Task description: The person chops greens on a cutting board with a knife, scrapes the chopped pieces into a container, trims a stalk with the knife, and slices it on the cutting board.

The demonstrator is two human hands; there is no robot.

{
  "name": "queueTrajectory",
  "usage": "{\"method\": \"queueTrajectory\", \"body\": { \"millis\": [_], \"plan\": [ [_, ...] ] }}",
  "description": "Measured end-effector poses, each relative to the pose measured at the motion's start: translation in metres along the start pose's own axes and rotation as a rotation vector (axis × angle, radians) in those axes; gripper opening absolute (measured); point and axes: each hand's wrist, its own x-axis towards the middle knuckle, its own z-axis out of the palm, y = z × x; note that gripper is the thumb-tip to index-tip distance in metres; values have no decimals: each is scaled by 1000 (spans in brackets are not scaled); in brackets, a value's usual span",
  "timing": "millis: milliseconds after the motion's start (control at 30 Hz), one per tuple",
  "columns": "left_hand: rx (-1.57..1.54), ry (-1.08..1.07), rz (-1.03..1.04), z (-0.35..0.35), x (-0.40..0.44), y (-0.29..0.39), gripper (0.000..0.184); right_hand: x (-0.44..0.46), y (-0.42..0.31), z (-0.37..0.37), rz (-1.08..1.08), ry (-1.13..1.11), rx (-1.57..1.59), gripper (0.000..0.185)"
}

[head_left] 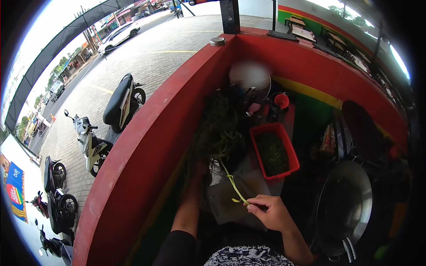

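A long pale-green vegetable stem (237, 189) with a small leaf near its lower end is pinched between the thumb and fingers of my right hand (270, 213). Its far end reaches up towards a big heap of leafy green stems (222, 128), dark in the shade. My left hand (200, 169) is at the near left edge of that heap; its fingers are lost in shadow, so their grip is hidden. To the right of the heap stands a red rectangular basin (290, 155) with chopped or picked greens (271, 153) inside.
A large wok (344, 208) is at the right. Behind the basin are a red cup (281, 100) and a big metal pot (250, 77). A red low wall (146, 128) borders the left and back. Parked motorbikes (88, 142) stand outside.
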Motion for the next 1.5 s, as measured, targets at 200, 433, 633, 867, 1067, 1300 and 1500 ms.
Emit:
{"method": "queueTrajectory", "body": {
  "millis": [200, 433, 633, 867, 1067, 1300, 1500],
  "plan": [
    [-434, -62, 98, 51, 62, -110, 40, -34, -51, -56, -194, -63, 170, 16],
    [-184, -288, 109, 52, 76, -108, 46, -72, -76, -115, -673, 76, 559, 8],
    [105, -395, -103, -38, 19, 13, 65, -54, -102, -122, -644, 245, 555, 12],
    [70, -27, 5, -82, -64, 87, 65, 3, -125, -83, -482, 81, 244, 20],
    [-1150, -118, 354, -159, -143, 214, 40, 11, -135, -78, -489, 2, 293, 21],
    [-385, -762, 195, -27, -50, 140, 38, -3, -125, -87, -462, -44, 274, 22],
    [-591, -853, 406, 32, -13, 80, 48, -30, -115, -103, -403, -1, 289, 22]
  ]
}}
